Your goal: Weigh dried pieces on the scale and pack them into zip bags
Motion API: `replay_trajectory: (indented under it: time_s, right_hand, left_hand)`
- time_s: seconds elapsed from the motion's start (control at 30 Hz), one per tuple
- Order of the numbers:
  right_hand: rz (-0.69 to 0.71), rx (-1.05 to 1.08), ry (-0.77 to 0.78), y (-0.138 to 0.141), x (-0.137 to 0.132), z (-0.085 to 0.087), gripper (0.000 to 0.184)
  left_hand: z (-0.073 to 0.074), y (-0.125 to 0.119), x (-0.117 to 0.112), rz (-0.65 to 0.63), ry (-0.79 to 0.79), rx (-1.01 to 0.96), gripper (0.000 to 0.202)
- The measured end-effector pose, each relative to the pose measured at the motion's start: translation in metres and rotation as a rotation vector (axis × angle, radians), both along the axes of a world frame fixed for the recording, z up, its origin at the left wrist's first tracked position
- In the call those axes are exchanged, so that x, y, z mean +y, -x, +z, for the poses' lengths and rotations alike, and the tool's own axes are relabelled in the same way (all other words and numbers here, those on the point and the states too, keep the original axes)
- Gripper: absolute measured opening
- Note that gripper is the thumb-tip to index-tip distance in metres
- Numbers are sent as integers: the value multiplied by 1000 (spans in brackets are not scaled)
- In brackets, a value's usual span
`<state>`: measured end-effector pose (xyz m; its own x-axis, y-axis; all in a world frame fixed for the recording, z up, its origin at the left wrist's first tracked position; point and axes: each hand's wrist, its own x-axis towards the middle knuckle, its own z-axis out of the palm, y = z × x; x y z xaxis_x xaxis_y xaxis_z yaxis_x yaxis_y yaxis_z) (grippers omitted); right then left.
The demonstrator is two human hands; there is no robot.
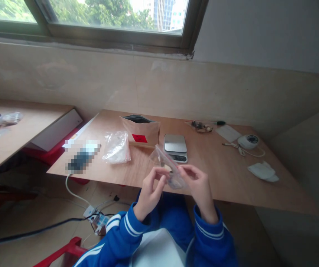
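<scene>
In front of me, over the table's near edge, a small clear zip-lock bag (176, 181) with a red seal strip hangs tilted between my hands. My right hand (199, 185) pinches the bag by its sealing edge. The curled fingers of my left hand (153, 187) close on the bag's other side. A small pale and dark piece (168, 168) shows at the left fingertips; whether it lies inside the bag I cannot tell. Just behind stands a digital kitchen scale (175, 144) with a steel plate, its lower left corner partly covered by the bag.
An open kraft paper pouch (150, 131) with a red label stands beside a stack of clear bags (116, 147). A pixelated device (82, 157) lies left. Rightward are small dark and pale pieces (202, 127), a white camera (247, 141) with cable and crumpled white tissue (263, 171).
</scene>
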<state>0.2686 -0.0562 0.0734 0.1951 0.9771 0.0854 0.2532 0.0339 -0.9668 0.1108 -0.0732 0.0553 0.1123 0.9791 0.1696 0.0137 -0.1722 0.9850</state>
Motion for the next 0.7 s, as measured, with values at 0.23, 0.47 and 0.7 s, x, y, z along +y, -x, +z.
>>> replay_trajectory:
  time_s: [0.23, 0.47, 0.7]
  right_hand:
    - [203, -71, -54, 38, 4, -7, 18]
    - [177, -98, -38, 48, 10, -21, 15]
    - [207, 5, 6, 49, 6, -22, 18]
  left_hand:
    - [-8, 2, 18, 137, 157, -9, 32]
    - [-28, 24, 28, -40, 265, -64, 34]
    - [-28, 21, 30, -54, 350, -273, 35]
